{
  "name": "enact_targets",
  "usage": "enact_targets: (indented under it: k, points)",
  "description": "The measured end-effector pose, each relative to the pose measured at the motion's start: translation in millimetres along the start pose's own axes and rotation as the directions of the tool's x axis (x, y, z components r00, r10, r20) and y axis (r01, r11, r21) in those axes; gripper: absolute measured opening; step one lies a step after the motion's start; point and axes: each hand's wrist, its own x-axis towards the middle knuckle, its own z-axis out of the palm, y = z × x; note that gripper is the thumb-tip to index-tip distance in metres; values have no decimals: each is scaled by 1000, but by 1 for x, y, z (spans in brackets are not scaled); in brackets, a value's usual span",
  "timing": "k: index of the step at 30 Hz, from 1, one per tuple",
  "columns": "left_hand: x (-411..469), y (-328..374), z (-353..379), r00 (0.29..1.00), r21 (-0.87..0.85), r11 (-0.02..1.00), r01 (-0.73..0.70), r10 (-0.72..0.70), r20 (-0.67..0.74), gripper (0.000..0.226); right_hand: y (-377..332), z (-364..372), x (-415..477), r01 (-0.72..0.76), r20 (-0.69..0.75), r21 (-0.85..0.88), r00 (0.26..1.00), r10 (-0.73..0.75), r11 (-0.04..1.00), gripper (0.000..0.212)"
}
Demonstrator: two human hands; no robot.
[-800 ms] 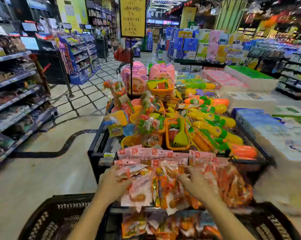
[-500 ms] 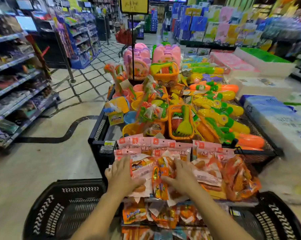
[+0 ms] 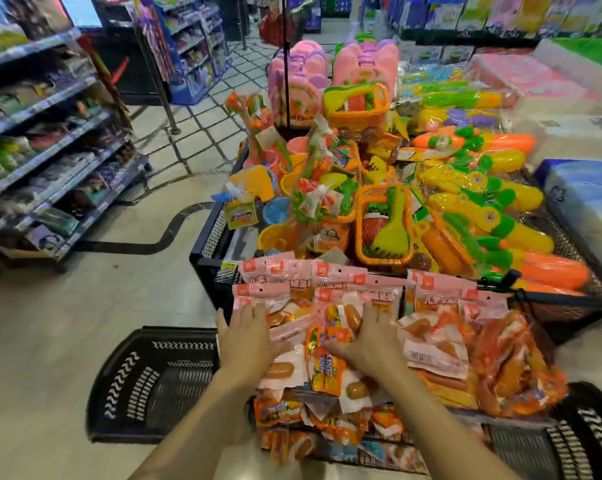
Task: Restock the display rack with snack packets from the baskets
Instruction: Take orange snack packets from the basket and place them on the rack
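Note:
Pink and orange sausage snack packets (image 3: 438, 344) hang in rows on the display rack's front, below the black wire bin (image 3: 209, 251). My left hand (image 3: 246, 336) lies flat on the left packets with straight fingers. My right hand (image 3: 370, 341) presses on the middle packets, fingers spread, its thumb beside a yellow-orange packet (image 3: 325, 368). More packets (image 3: 279, 410) hang on a lower row. A black plastic basket (image 3: 154, 382) stands on the floor at the left, and another black basket (image 3: 583, 441) is at the right.
The wire bin holds bright plastic toys (image 3: 386, 226) and water guns (image 3: 483, 209). A sign pole (image 3: 286, 60) rises behind them. Store shelves (image 3: 43, 147) line the left aisle. Wrapped tissue packs (image 3: 587, 202) are stacked at the right. Beige floor (image 3: 50, 334) lies open at the left.
Both hands have stayed on the hanging packets and drawn closer together toward the middle. The camera has tilted down and moved nearer to the rack.

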Motion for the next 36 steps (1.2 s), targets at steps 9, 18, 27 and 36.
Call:
enact_targets:
  k: [9, 18, 27, 36]
  points:
    - [-6, -4, -4, 998, -153, 987, 56, -58, -9, 57, 6, -1, 10, 150, -81, 124, 987, -141, 981, 50]
    - [-17, -8, -6, 989, -270, 951, 149, -142, 45, 56, 10, -13, 0, 151, -57, 355, 989, -140, 922, 24]
    - [-24, -29, -33, 958, -559, 787, 260, -285, 44, 51, -2, -37, -11, 212, -84, 593, 976, -201, 777, 24]
    - [-42, -78, -79, 902, -855, 449, 259, -428, 49, 22, -57, -46, -16, 319, -128, 656, 940, -315, 684, 21]
